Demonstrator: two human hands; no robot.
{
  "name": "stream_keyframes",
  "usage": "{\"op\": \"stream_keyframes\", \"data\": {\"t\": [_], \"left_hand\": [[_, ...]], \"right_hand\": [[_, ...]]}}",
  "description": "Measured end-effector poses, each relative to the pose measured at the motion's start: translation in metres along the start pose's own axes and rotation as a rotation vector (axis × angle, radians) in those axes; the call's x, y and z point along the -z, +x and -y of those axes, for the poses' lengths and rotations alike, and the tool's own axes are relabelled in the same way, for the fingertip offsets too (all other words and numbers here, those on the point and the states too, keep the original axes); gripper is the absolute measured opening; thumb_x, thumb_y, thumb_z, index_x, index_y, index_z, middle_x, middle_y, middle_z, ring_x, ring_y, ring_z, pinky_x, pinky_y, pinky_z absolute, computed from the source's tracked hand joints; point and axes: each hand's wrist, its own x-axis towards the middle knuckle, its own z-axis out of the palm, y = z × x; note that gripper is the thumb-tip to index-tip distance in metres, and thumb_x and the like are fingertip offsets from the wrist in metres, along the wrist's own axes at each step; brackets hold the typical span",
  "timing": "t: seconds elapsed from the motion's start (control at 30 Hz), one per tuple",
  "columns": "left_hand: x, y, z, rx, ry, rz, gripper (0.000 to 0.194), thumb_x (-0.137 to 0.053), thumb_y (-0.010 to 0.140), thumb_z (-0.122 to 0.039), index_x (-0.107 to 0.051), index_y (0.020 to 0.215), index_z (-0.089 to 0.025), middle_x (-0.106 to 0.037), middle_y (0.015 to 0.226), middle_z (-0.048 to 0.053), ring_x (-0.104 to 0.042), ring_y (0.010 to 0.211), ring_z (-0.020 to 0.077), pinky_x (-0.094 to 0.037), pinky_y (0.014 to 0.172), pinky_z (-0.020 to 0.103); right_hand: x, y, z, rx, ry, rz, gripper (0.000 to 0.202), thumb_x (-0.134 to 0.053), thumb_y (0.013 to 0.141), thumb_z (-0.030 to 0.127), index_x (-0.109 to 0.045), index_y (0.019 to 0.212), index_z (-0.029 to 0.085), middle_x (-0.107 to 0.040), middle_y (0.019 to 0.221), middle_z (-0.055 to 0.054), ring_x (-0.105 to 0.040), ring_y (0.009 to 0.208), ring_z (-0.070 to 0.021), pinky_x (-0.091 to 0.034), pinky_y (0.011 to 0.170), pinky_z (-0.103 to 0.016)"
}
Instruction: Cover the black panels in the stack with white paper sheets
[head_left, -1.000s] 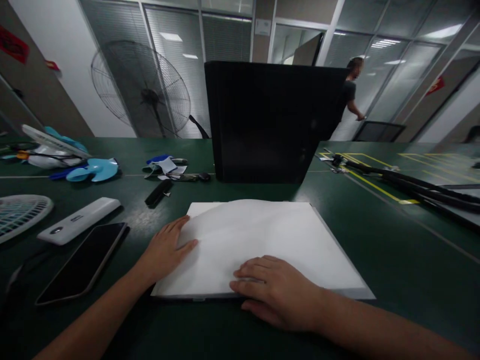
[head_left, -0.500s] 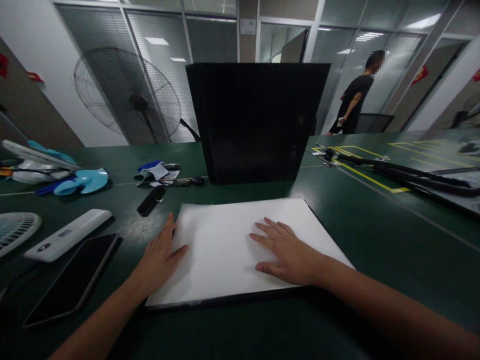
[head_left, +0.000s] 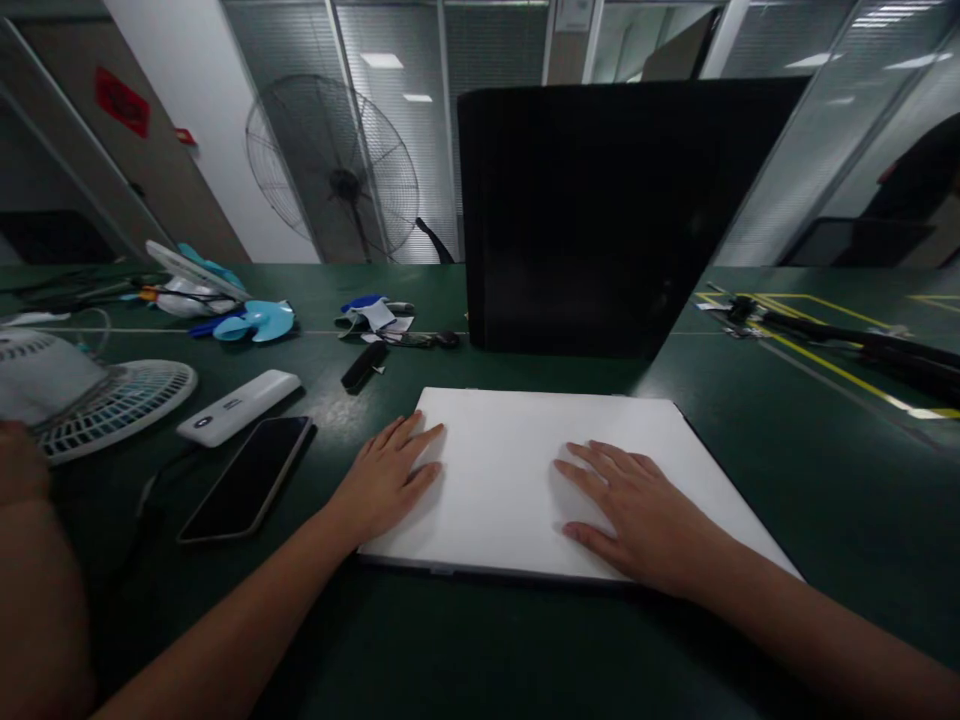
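Note:
A flat white rectangular panel with a dark edge (head_left: 510, 480) lies on the green table. My left hand (head_left: 390, 475) rests on its left edge, fingers apart and holding nothing. On the panel's right half lies my right hand (head_left: 630, 510), palm down with the fingers spread. Behind the panel stands a large black upright board or box (head_left: 600, 220). A smartphone (head_left: 251, 475) and a white oblong device (head_left: 240, 405) are to the left of my left hand.
Another person's arm (head_left: 37, 580) reaches in at the left, by a small white fan (head_left: 124, 400). Light blue fan blades (head_left: 259, 320), a black stick-like item (head_left: 364, 367) and crumpled scraps (head_left: 375, 315) lie farther back. Black rods (head_left: 862, 335) lie at the right.
The view has turned left. Another person's arm and more of the small white fan now show at the left. My left hand lies flatter on the panel; my right hand stays spread on it.

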Motion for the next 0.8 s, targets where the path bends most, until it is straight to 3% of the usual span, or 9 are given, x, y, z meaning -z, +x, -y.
{"op": "stream_keyframes", "data": {"t": [0.17, 0.37, 0.5, 0.63, 0.8], "left_hand": [[0.003, -0.001, -0.004, -0.025, 0.000, 0.005, 0.060, -0.036, 0.105, -0.053, -0.036, 0.159, -0.028, -0.024, 0.170, 0.009, -0.026, 0.156, 0.0307, -0.026, 0.125, 0.054], [0.000, -0.001, -0.003, -0.023, -0.004, -0.003, 0.061, -0.037, 0.106, -0.051, -0.036, 0.160, -0.023, -0.023, 0.170, 0.013, -0.024, 0.157, 0.0313, -0.023, 0.126, 0.054], [-0.003, 0.000, 0.000, -0.049, -0.028, -0.026, 0.061, -0.038, 0.105, -0.051, -0.036, 0.160, -0.024, -0.024, 0.170, 0.013, -0.026, 0.156, 0.0322, -0.024, 0.125, 0.056], [-0.004, 0.002, 0.001, -0.057, -0.029, -0.022, 0.061, -0.039, 0.105, -0.052, -0.037, 0.159, -0.025, -0.024, 0.170, 0.012, -0.025, 0.156, 0.0328, -0.023, 0.126, 0.055], [-0.003, 0.003, 0.001, -0.065, -0.022, -0.029, 0.061, -0.038, 0.105, -0.054, -0.038, 0.159, -0.025, -0.026, 0.170, 0.011, -0.027, 0.156, 0.0331, -0.024, 0.125, 0.055]], "right_hand": [[0.004, -0.003, 0.008, 0.026, -0.002, 0.026, 0.085, -0.040, 0.094, 0.079, -0.036, 0.161, 0.027, -0.025, 0.167, -0.012, -0.024, 0.152, -0.0390, -0.024, 0.121, -0.066], [0.006, -0.004, 0.027, 0.331, 0.146, 0.115, 0.095, -0.055, 0.086, 0.081, -0.030, 0.163, 0.030, -0.015, 0.169, -0.011, -0.018, 0.154, -0.0401, -0.018, 0.122, -0.069], [0.002, -0.004, 0.030, 0.338, 0.161, 0.068, 0.082, -0.055, 0.093, 0.071, -0.036, 0.161, 0.029, -0.023, 0.168, -0.012, -0.025, 0.153, -0.0381, -0.022, 0.121, -0.068], [0.004, -0.005, 0.032, 0.360, 0.108, -0.029, 0.075, -0.063, 0.092, 0.062, -0.045, 0.156, 0.027, -0.035, 0.163, -0.015, -0.038, 0.145, -0.0374, -0.038, 0.114, -0.062], [0.004, -0.010, 0.043, 0.497, -0.020, -0.284, 0.044, -0.065, 0.094, 0.042, -0.066, 0.131, 0.019, -0.066, 0.130, -0.014, -0.064, 0.114, -0.0292, -0.055, 0.093, -0.048]]}}
